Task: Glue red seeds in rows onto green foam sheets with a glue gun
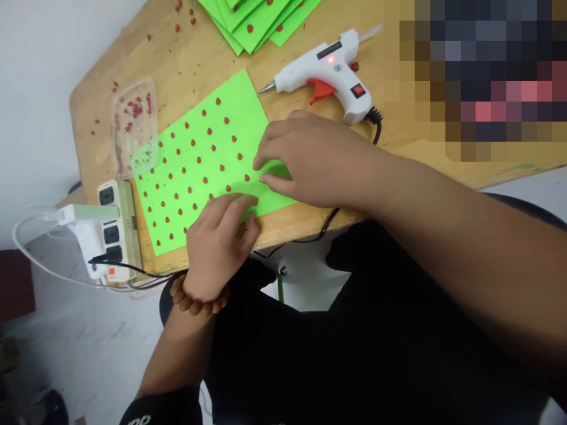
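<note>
A bright green sheet (248,100) lies on the table, dotted with rows of small red ladybug-like pieces (205,180). My left hand (219,236), with a brown bead bracelet (195,306) at the wrist, rests at the sheet's near edge. Its fingers are curved, with a gap to the thumb and nothing visible between them. Over the sheet's right part is my right hand (305,156), thumb and fingers apart, close to the last pieces of the rows. Beyond it, a white glue gun (330,71) with a red trigger lies on its side, its light glowing.
A clear plastic tub (153,127) with loose red pieces overlaps the sheet's left corner. More green sheets (261,29) are stacked at the back. A power strip (128,236) with plugs and cables stands at the left edge. The glue gun's black cord (325,227) runs beneath my right arm.
</note>
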The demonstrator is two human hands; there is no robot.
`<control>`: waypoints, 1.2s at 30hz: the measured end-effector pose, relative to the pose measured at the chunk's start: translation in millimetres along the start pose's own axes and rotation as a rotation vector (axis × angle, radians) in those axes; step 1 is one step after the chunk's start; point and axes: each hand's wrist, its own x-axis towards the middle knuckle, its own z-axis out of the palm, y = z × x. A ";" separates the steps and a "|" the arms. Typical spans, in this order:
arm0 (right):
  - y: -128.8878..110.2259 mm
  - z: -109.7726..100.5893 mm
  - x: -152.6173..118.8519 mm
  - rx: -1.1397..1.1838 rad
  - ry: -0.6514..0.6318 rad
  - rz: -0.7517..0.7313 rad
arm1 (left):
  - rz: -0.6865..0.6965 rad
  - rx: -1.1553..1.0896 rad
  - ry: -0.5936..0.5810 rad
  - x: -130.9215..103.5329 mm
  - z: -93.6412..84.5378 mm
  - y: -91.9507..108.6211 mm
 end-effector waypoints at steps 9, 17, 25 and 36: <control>-1.8 -0.7 -0.6 0.031 0.003 0.022 | 0.015 -0.087 0.003 -3.7 -10.9 -8.2; 0.9 3.9 -0.7 0.079 0.041 0.015 | 0.020 -0.092 0.016 -3.0 -10.1 -7.9; 0.7 -2.9 -2.7 0.049 -0.017 -0.011 | -0.177 -0.142 0.155 -2.0 -8.4 -13.9; 4.0 0.9 -5.9 0.050 0.012 -0.056 | -0.541 -0.436 0.366 -3.4 -18.1 -38.7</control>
